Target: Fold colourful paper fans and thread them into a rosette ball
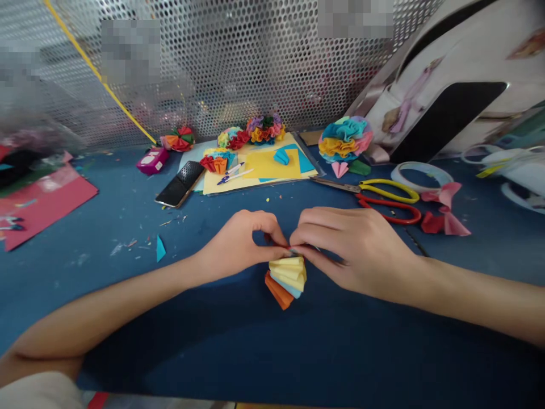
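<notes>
A pleated paper piece (pixel 288 274) with yellow, light blue and orange folded layers hangs below my fingertips near the middle of the view. My left hand (pixel 251 238) pinches its gathered top end from the left, thumb and index finger together. From the right, my right hand (pixel 340 244) pinches the same end, its fingers curled and pressed together. The two sets of fingertips meet, and a small bit of red shows between them. What exactly lies in the pinch is mostly hidden by the fingers.
Beyond my hands on the blue table (pixel 128 307) lie scissors (pixel 378 190), a tape roll (pixel 419 175), a phone (pixel 179 184), pens (pixel 232 175), yellow paper (pixel 272 163) and a ruffled paper flower (pixel 346 139). Red sheets (pixel 51 201) lie left; a bag (pixel 477 51) stands back right.
</notes>
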`<state>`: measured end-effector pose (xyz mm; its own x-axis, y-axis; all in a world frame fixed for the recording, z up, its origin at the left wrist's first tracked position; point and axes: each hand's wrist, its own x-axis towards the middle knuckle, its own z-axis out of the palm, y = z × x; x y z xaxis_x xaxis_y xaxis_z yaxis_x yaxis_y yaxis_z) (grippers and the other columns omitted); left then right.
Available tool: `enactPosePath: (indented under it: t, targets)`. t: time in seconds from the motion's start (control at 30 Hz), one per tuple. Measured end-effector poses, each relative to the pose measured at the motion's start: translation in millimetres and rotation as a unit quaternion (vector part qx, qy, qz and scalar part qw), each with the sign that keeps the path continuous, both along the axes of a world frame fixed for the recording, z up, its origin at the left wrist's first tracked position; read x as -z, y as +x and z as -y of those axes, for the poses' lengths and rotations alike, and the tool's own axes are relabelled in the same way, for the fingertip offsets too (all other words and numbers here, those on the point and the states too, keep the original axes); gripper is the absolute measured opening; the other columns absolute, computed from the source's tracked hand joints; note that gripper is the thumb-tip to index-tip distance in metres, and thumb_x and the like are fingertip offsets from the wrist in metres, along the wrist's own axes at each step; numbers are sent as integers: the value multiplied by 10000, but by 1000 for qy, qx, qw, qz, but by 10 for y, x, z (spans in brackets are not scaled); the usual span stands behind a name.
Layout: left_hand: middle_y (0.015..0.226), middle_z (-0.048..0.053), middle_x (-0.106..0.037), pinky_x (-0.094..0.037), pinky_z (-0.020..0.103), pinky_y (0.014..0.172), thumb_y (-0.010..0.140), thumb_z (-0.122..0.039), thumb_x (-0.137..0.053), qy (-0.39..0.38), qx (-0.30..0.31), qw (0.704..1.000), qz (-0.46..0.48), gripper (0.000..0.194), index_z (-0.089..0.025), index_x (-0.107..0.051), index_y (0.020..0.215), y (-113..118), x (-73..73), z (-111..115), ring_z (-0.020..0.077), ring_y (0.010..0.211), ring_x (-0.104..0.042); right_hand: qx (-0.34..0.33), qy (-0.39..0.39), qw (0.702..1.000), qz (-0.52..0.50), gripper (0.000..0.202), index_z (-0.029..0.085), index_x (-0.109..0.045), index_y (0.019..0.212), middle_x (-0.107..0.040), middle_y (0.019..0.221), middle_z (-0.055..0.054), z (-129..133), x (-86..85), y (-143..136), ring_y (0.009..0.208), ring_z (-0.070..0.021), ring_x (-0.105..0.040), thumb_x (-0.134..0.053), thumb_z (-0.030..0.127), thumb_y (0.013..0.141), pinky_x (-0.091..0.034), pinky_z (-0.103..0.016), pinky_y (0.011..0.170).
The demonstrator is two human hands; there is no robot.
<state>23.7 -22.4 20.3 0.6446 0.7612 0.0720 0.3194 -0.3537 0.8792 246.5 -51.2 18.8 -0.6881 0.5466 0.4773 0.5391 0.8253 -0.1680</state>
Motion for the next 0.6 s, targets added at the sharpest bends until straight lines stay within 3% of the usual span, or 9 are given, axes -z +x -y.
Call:
enactPosePath:
  t: [0.17, 0.27, 0.47, 0.6]
  targets:
    - [802, 4, -714, -498, 215, 761, 845, -84, -688, 33, 26, 999, -3, 117, -145, -756, 772, -39, -56, -59, 115, 775, -651, -33, 179, 982, 51, 262, 170, -694, 874, -699, 807, -26, -129, 10, 45, 715, -166, -586, -493, 102, 1028, -368, -325, 591]
    - [797, 3, -733, -493, 217, 733, 816, -43, -663, 15, 26, 1000, 1, 152, -147, -758, 761, -48, -46, -93, 117, 763, -655, -45, 219, 972, 72, 282, 177, -692, 895, -717, 831, -24, -179, 12, 61, 733, -167, -594, -467, 86, 1039, -374, -324, 592]
    - [773, 20, -748, -472, 262, 704, 790, -93, -703, -11, -8, 1000, 6, 110, -150, -794, 769, -29, -35, -71, 141, 739, -643, -31, 91, 995, 16, 228, 179, -681, 929, -697, 857, -43, -158, -12, 51, 764, -169, -628, -512, 245, 1067, -423, -301, 635]
    - [761, 26, -730, -454, 276, 693, 786, -132, -745, -6, -33, 999, 8, 65, -145, -808, 775, -23, -41, -45, 145, 730, -627, -8, -16, 1000, -16, 159, 188, -658, 932, -669, 871, -27, -107, -33, 43, 756, -151, -634, -543, 222, 1037, -409, -280, 607]
